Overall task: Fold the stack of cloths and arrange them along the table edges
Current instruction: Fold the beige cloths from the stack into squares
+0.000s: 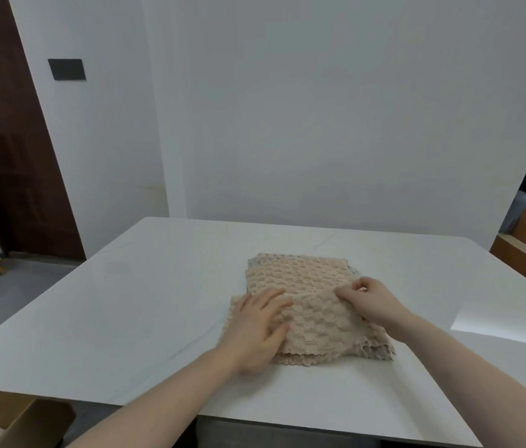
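Left hand (257, 331) presses flat on the cloth stack (303, 305) (peach, bumpy weave), right hand (370, 302) pinches its top cloth's edge.

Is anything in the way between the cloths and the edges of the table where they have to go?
Nothing visible blocks them. The stack of cloths sits mid-table, and the white tabletop around it shows bare out to its edges. The left hand presses flat on the top cloth while the right hand pinches its edge.
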Tool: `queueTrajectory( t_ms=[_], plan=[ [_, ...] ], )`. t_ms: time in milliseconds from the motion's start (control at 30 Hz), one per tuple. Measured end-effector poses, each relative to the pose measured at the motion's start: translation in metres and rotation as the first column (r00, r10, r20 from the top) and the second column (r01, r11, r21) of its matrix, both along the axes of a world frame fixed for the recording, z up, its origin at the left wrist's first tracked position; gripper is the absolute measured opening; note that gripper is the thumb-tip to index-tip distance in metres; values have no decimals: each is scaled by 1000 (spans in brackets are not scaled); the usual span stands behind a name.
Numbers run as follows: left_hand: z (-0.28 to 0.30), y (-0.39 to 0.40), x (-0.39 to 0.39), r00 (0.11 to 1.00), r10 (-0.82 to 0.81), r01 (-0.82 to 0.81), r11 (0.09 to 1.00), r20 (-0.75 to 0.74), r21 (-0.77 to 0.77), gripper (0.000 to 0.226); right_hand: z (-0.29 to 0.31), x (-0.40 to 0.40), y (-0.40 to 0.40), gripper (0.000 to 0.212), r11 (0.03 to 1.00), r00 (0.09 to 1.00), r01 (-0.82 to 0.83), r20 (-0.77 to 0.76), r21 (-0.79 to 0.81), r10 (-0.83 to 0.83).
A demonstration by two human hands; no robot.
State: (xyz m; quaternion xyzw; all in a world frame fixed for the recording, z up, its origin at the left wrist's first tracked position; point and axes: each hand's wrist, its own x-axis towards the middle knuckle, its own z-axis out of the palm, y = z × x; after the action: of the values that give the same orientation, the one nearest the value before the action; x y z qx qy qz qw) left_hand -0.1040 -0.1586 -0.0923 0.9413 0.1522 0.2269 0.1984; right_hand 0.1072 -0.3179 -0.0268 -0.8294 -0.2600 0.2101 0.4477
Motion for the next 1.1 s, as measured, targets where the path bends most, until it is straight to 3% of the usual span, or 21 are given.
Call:
queueTrajectory(
  t_ms=[100, 333, 600, 767, 833, 900, 1000, 1100],
  plan=[
    [4, 18, -15, 987, 116, -104, 989, 114, -108, 35, 16, -20, 16, 35, 995, 995, -63, -71, 75, 69],
    [11, 60, -49, 941, 326, -242, 834, 90, -495, 28, 36, -78, 72, 32, 978, 972, -160, -154, 133, 180],
    [21, 70, -65, 918, 386, -268, 775, 93, -573, 30, 13, -123, 123, 6, 974, 972, -183, -126, 137, 201],
    [24, 71, -62, 925, 377, -278, 758, 49, -590, 29, 1, -129, 128, 28, 970, 951, -206, -207, 127, 229],
    [25, 73, -57, 932, 361, -271, 763, 38, -586, 28, 3, -123, 120, 29, 964, 960, -200, -165, 174, 228],
    [27, 74, -52, 945, 326, -256, 773, 18, -580, 28, 3, -110, 105, 26, 967, 983, -178, -9, 180, 183],
    [27, 75, -41, 968, 244, -239, 798, -67, -553, 42, -5, -87, 80, 30, 989, 959, -141, 255, 43, 125],
    [26, 77, -28, 962, 155, -251, 821, -224, -512, 66, -16, -73, 72, 44, 993, 966, -110, 230, -48, 118]
  ],
)
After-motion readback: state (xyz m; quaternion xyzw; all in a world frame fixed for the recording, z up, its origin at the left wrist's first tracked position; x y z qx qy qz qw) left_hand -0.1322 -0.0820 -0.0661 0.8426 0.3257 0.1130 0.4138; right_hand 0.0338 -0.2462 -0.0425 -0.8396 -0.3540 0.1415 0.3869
